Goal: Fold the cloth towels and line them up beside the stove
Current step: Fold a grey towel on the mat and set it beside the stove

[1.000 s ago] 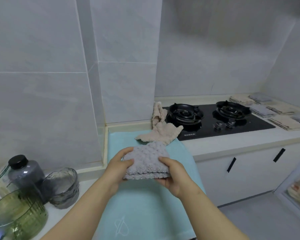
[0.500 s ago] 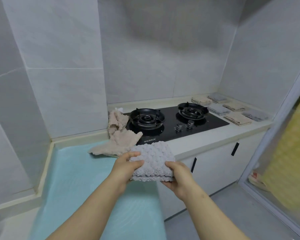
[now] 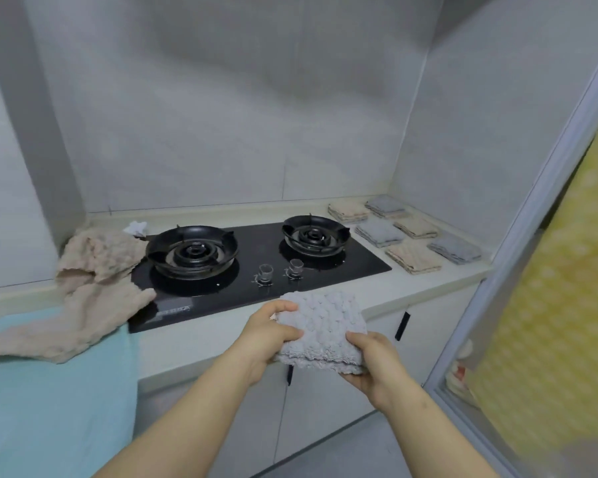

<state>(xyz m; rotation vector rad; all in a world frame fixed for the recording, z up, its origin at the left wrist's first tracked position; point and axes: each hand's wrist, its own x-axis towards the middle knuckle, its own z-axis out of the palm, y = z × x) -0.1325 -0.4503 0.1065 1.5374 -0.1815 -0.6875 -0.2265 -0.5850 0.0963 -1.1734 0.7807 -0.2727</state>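
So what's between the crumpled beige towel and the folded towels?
The black stove, in the head view. The crumpled beige towel laps its left edge; the folded towels lie to its right.

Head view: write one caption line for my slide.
Left hand and right hand hold a folded grey towel before the stove; six folded towels lie to its right.

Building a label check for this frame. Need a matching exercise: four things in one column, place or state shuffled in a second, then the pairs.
Column A
1. nearest grey towel
2. large beige towel
3. teal cloth
4. six small towels

Column B
a. folded, laid out right of the stove
b. folded, gripped by left hand and right hand
c. spread over the counter at far left
d. crumpled, left of the stove

Pairs: 1-b, 2-d, 3-c, 4-a
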